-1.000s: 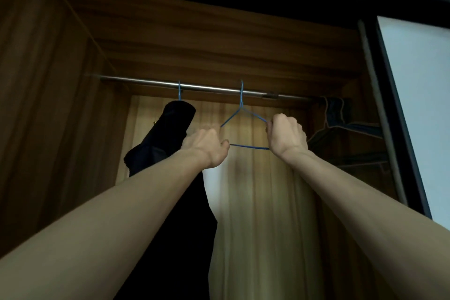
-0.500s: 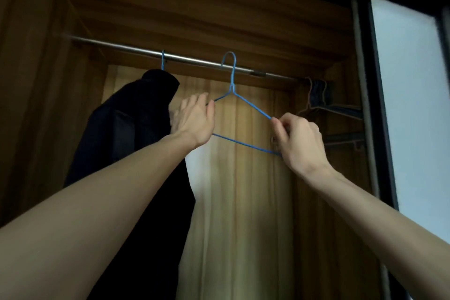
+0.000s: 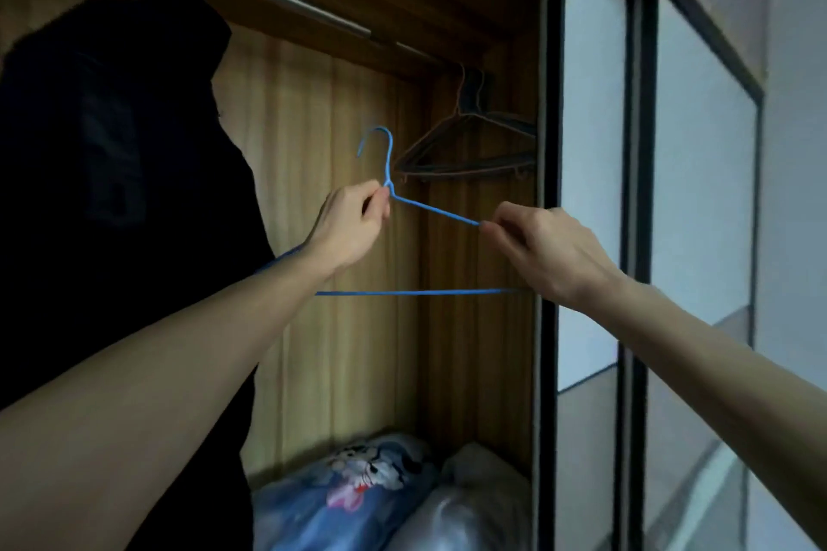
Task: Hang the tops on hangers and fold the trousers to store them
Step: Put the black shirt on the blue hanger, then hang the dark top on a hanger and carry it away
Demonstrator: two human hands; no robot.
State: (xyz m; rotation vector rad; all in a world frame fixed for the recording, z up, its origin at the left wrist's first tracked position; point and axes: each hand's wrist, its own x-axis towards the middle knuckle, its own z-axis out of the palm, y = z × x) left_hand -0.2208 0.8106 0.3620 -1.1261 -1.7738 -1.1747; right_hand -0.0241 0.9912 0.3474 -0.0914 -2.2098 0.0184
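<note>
Two hands on one blue wire hanger, held free in the air inside the wardrobe, below the rail and touching neither it nor anything else. My left hand pinches the neck, just under the hook, fingertips closed on the twist. My right hand pinches the right shoulder wire near its outer end, thumb and fingers closed on it. Between the two hands the shoulder wire slopes down to the right. The bottom bar runs level below both hands, from behind my left wrist to under my right hand. Hook points up and curls left, level with nothing on the rail.

A black top hangs from the rail at the left on its own blue hanger, just beside my left forearm; whether it touches the arm I cannot tell. Dark hangers hang at the rail's right end, behind and above my hands, apart from the blue one. Bagged bedding lies on the wardrobe floor below. Sliding door stands at the wardrobe's right edge, just behind my right hand.
</note>
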